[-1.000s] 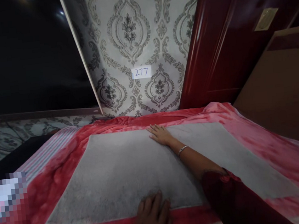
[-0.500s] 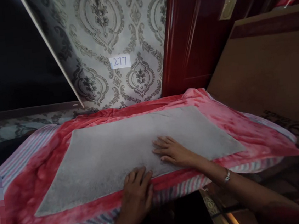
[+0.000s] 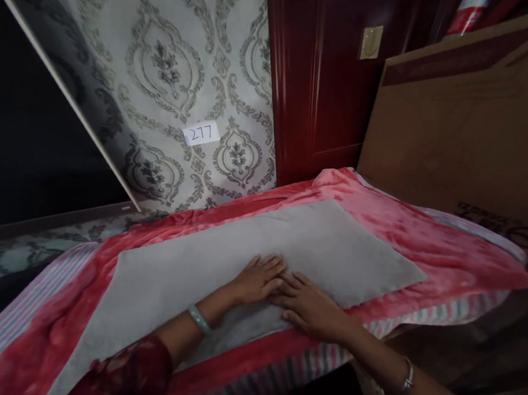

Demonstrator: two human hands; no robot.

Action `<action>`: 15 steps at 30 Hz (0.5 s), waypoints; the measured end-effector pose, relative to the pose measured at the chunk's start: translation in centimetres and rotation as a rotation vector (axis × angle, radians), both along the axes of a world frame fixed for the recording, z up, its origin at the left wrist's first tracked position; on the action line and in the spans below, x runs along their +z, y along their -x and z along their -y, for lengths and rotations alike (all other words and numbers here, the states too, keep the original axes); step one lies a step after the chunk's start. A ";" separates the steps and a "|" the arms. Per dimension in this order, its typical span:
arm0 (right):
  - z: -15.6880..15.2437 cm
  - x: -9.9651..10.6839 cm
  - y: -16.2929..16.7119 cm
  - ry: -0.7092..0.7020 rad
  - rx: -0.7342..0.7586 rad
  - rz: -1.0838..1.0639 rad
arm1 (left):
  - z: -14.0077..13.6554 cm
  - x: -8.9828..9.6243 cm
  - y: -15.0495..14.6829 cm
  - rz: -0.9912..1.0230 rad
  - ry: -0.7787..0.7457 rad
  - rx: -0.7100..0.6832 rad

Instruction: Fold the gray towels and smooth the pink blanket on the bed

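place: home room
wallpaper (image 3: 219, 64): ornate, behind blanket (image 3: 413, 232)
TV (image 3: 12, 136): behind blanket, left
cardboard box (image 3: 466, 145): right of blanket

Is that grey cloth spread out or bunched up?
Spread out: the grey cloth lies flat on the red blanket, its far edge and corners showing. Whether it's doubled over, I cannot tell.

A plain grey plush cloth (image 3: 195, 261) lies spread flat – four-cornered, short-piled, mostly smooth, with faint creases by its far edge toward the right. It rests on a red plush blanket (image 3: 390, 228), its long sides running left to right, its left end reaching nearest the viewer – red pile showing past its far, right and near edges.
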State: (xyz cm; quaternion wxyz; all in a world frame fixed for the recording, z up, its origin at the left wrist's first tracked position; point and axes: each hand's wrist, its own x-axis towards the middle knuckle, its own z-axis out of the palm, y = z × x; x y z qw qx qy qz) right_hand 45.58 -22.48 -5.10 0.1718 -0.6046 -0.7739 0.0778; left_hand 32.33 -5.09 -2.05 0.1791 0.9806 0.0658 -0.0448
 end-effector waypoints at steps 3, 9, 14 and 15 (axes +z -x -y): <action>0.0 0.0 0.0 0.029 -0.004 -0.008 | -3.3 -1.0 -2.7 0.035 -0.171 -0.003; 0.0 0.1 -0.3 0.037 0.013 -0.021 | -9.6 -1.1 -7.7 0.071 -0.366 0.181; 0.1 -0.4 -0.5 0.027 0.005 -0.038 | -13.5 -1.4 -10.4 0.092 -0.349 0.344; 0.2 -0.5 -0.5 0.027 0.002 -0.044 | -13.9 -1.5 -10.6 0.099 -0.329 0.371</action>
